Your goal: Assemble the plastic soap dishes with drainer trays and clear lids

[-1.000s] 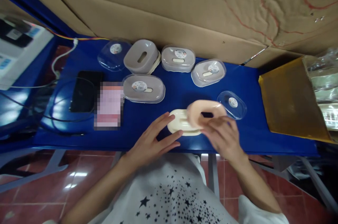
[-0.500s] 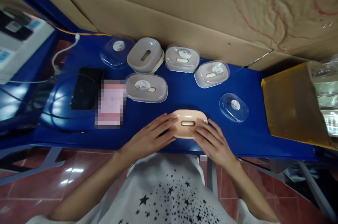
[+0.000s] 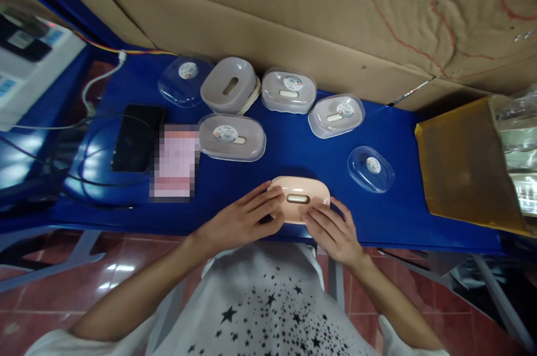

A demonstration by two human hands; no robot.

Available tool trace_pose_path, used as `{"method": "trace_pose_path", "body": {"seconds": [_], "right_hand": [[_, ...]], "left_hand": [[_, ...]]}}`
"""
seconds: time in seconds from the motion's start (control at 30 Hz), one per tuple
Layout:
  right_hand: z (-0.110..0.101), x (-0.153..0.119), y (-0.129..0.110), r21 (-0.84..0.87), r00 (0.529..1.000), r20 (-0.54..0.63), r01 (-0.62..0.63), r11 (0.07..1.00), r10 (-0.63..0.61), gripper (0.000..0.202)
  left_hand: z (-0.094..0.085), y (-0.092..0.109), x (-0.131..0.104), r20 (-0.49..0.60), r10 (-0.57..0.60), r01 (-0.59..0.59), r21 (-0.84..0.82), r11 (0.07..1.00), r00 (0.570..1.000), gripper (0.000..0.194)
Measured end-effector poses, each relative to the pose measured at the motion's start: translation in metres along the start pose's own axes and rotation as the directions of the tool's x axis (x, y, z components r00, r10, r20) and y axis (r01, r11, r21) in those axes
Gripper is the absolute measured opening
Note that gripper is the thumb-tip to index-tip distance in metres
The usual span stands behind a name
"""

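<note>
Peach soap dish [image 3: 299, 199] sits at the near edge of the blue table [image 3: 403, 138], slot up. Left hand [image 3: 241, 222] and right hand [image 3: 331, 230] clasp its two ends, fingers pressing down, likely steadying it. Clear lid [image 3: 371, 168] lies apart, toward the right edge.

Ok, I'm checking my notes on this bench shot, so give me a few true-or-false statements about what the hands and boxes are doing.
1. Both hands touch the peach soap box. True: left hand and right hand press its two ends.
2. The peach box sits on a red table. False: the table is blue.
3. A loose clear lid lies right of the peach box. True.
4. The phone lies right of the hands. False: it lies to the left.
</note>
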State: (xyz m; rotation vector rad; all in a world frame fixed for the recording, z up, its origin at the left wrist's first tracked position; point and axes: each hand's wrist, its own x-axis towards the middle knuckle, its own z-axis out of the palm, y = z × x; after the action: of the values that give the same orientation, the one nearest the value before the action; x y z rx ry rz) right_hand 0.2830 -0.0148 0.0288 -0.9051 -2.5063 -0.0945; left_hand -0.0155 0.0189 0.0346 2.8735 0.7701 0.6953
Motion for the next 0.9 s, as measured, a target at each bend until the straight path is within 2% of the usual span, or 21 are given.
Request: {"method": "trace_pose_path", "body": {"seconds": [0.17,0.23,0.3,0.33,0.4,0.47,0.5,0.57,0.63,0.7,0.8,0.9], "right_hand": [[0.005,0.002,-0.004,0.041,0.998,0.020,-0.058,0.997,0.057,0.035],[0.003,-0.001,0.012,0.075,0.995,0.061,-0.083,0.994,0.078,0.043],[-0.002,-0.009,0.042,0.030,0.974,0.070,-0.219,0.975,0.217,0.053],[-0.005,-0.015,0.061,-0.027,0.942,0.055,-0.330,0.944,0.331,0.057],[-0.013,-0.027,0.097,-0.128,0.829,0.018,-0.553,0.824,0.559,0.065],[-0.021,-0.034,0.119,-0.105,0.766,-0.011,-0.640,0.761,0.643,0.067],[-0.025,-0.035,0.122,-0.055,0.766,-0.019,-0.643,0.764,0.643,0.065],[-0.030,-0.028,0.111,0.082,0.811,-0.003,-0.583,0.808,0.585,0.065],[-0.031,-0.013,0.085,0.204,0.891,0.061,-0.452,0.869,0.449,0.070],[-0.027,0.005,0.057,0.281,0.957,0.127,-0.286,0.916,0.260,0.072],[-0.013,0.029,0.032,0.307,0.987,0.142,-0.111,0.945,0.070,0.062],[0.001,0.038,0.028,0.301,0.993,0.112,-0.062,0.952,0.029,0.051]], "left_hand": [[0.007,0.002,0.000,0.037,-0.016,0.016,0.020,1.000,0.999,0.028],[0.009,0.001,-0.001,0.049,-0.036,0.037,-0.019,0.999,0.998,0.026],[0.009,0.001,-0.002,0.056,-0.048,0.051,-0.050,0.997,0.997,0.025],[0.008,0.002,-0.003,0.052,-0.056,0.059,-0.062,0.996,0.997,0.024],[0.007,0.003,-0.004,0.019,-0.080,0.081,-0.083,0.993,0.997,0.022],[0.006,0.004,-0.005,-0.046,-0.121,0.116,-0.108,0.987,0.992,0.023],[0.005,0.005,-0.006,-0.080,-0.145,0.135,-0.121,0.983,0.986,0.026],[0.006,0.006,-0.006,-0.128,-0.189,0.170,-0.143,0.975,0.974,0.033],[0.007,0.007,-0.007,-0.163,-0.216,0.189,-0.168,0.968,0.963,0.037],[0.010,0.008,-0.009,-0.181,-0.220,0.185,-0.189,0.964,0.959,0.041],[0.012,0.008,-0.012,-0.164,-0.202,0.169,-0.195,0.966,0.966,0.046],[0.011,0.007,-0.016,-0.132,-0.186,0.160,-0.186,0.969,0.974,0.043]]}}
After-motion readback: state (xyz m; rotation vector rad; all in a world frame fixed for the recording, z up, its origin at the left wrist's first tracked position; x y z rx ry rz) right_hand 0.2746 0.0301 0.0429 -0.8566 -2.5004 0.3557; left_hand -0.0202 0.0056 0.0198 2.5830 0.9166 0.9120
